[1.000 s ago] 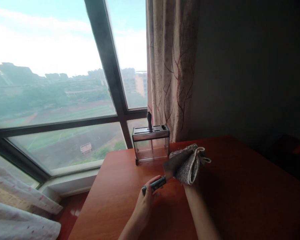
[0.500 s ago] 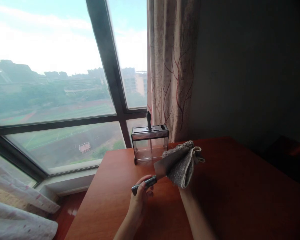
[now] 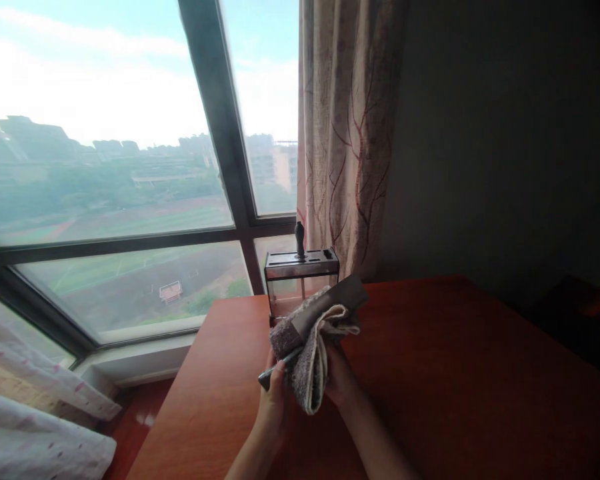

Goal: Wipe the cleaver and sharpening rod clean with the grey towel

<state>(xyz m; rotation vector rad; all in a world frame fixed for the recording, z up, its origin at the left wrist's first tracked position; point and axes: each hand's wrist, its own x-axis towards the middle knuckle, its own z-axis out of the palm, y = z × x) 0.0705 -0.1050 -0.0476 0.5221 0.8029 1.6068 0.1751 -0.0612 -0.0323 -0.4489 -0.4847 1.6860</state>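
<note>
Item: cleaver (image 3: 330, 301), broad dark blade, seen low in the centre of the frame, tilted with the blade rising toward the upper right and the handle dropping to the lower left, held above the reddish wooden surface (image 3: 455, 373). Left hand (image 3: 274, 393) was clenched around the handle's end. Right hand (image 3: 337, 380) gripped a grey towel (image 3: 310, 360), folded over the lower part of the blade near the handle; the cloth hid most of the fingers, so the exact hold appeared pinched but could not be told for certain. Just behind the blade tip, at the surface's far edge, stood a clear-walled knife block (image 3: 301, 280) with a metal slotted top and one dark handle (image 3: 299, 239) upright in it. Behind: a patterned curtain (image 3: 347, 133) in the upper centre and a large window (image 3: 105, 167) filling the left of the frame.
</note>
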